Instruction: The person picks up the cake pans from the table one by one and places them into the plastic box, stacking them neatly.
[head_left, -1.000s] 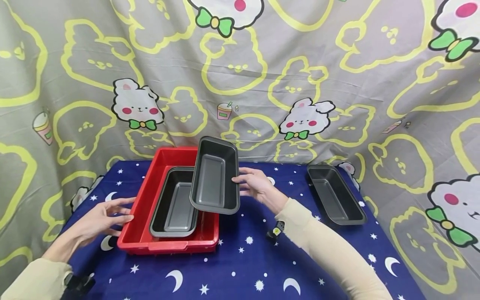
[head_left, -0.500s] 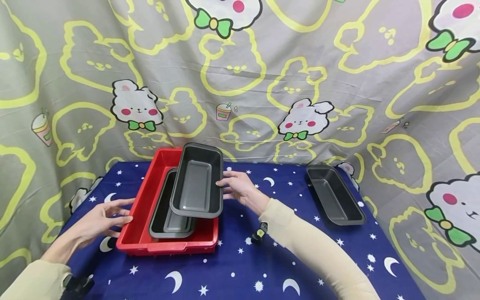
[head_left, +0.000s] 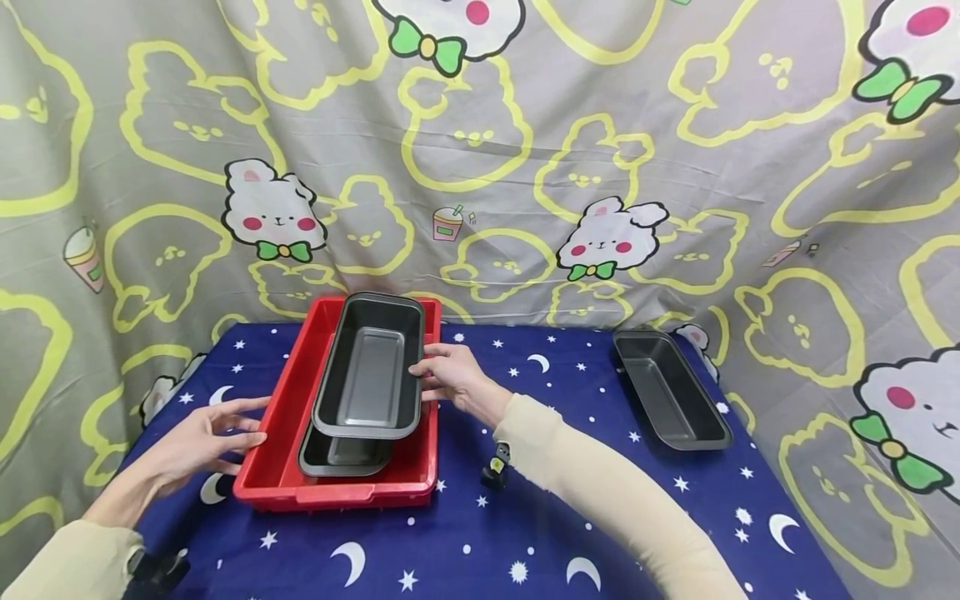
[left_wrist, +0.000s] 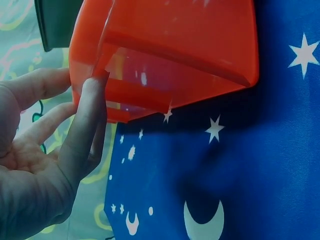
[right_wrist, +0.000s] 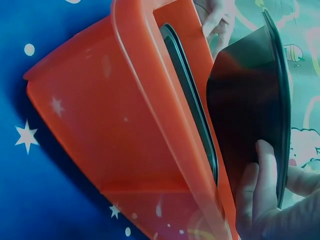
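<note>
Loaf pan point(head_left: 369, 379) is further L now, above red tray point(head_left: 330, 497), just L of R hand point(head_left: 455, 377) pinching its side. L hand point(head_left: 193, 437), fingers spread, touches tray. Prob. lowering step; next needs slow set-down.

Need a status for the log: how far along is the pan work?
Done: one dark pan sits in the red bin. In hand: the right hand holds a second pan above it; the left hand touches the bin's side. Remaining, likely: lowering the held pan, then perhaps moving the third pan, on the starry cloth.
</note>
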